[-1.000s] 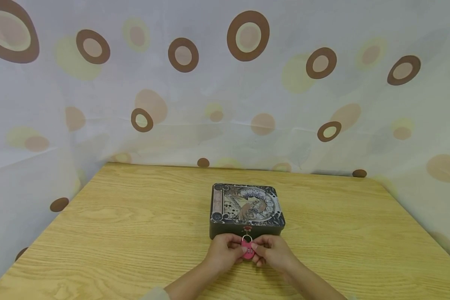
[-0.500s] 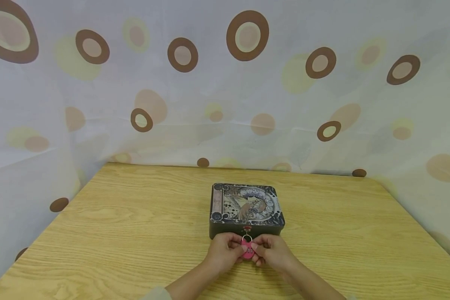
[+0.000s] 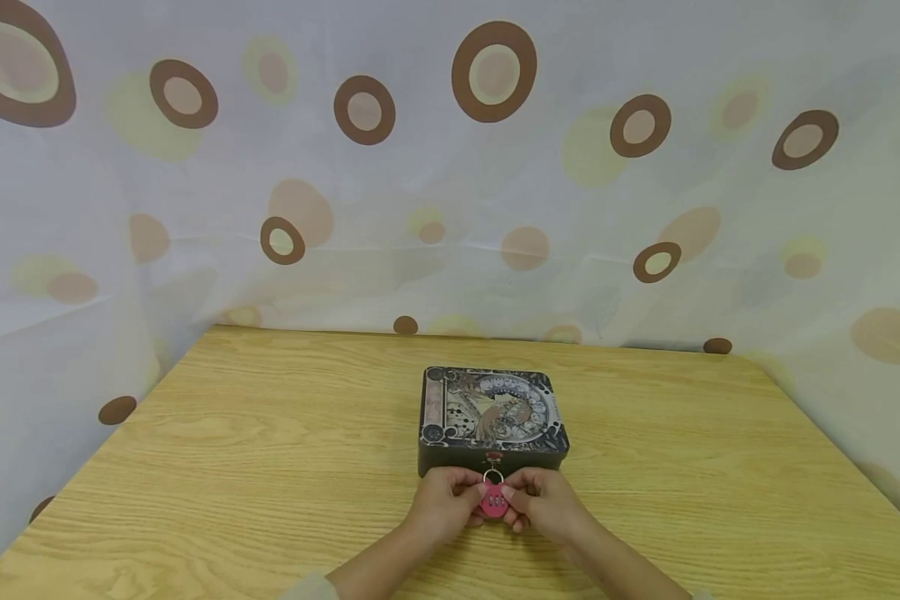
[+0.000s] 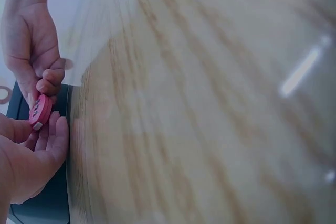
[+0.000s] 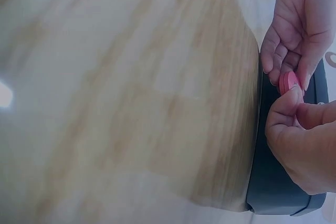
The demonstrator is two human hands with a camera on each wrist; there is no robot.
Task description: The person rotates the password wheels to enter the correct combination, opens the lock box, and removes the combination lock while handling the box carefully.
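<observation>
A pink combination padlock (image 3: 494, 501) with small number dials and a metal shackle hangs at the red clasp (image 3: 494, 457) on the front of a dark tin box (image 3: 495, 408). My left hand (image 3: 441, 502) pinches the padlock's left edge between thumb and fingers. From the other side, my right hand (image 3: 553, 504) pinches its right edge. In the left wrist view the padlock (image 4: 40, 112) shows between both hands, its dials facing up. The right wrist view has only part of the padlock (image 5: 290, 82) showing, the rest covered by fingers.
The box stands on a wood-grain table (image 3: 285, 450), its lid printed with a dark ornate picture. Behind and beside the table hangs a pale curtain (image 3: 420, 167) with brown and yellow circles.
My left thumb has shifted left off the padlock's dials, so more of them shows. Both hands keep their hold, and the box stays in place.
</observation>
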